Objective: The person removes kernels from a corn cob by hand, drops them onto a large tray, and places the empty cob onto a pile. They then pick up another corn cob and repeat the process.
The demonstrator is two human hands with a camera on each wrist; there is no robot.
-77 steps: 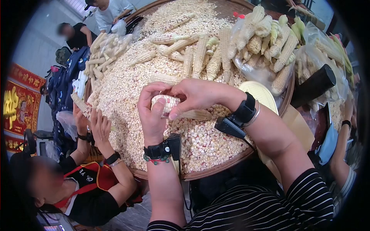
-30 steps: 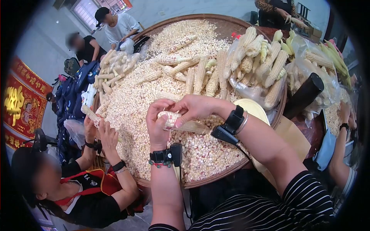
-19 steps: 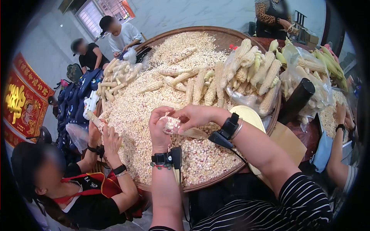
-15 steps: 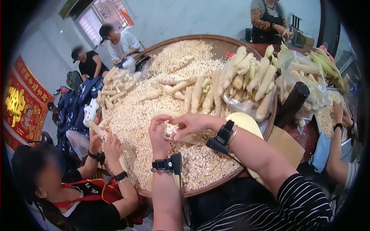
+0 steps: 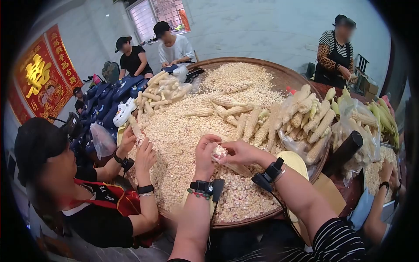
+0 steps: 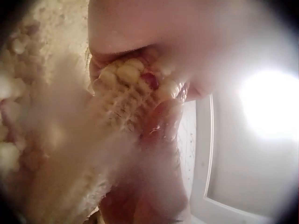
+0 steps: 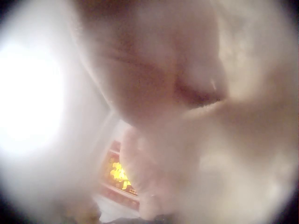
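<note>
My left hand (image 5: 204,158) grips a corn cob (image 5: 219,153) with pale and dark red kernels, held above the heap of loose kernels (image 5: 174,174). From the right, my right hand (image 5: 246,153) pinches the same cob with its thumb and fingers. Close up in the left wrist view, the cob (image 6: 124,100) has bare, stripped rows, with a few plump kernels near its top and a thumb (image 6: 161,121) pressed against its side. Blur covers most of the right wrist view, where part of a hand (image 7: 154,74) shows.
The kernels lie on a wide round tray (image 5: 290,78). Several cobs (image 5: 248,122) rest on them, with a plastic bag of cobs (image 5: 312,118) at right and a pile of cobs (image 5: 166,89) at back left. A yellow lid (image 5: 297,163) and a black cylinder (image 5: 345,153) stand right. A person (image 5: 109,192) works at left.
The head view has tilted up and swung left, showing more of the room and the people behind. Both hands keep hold of the cob, which now shows more of its end.
</note>
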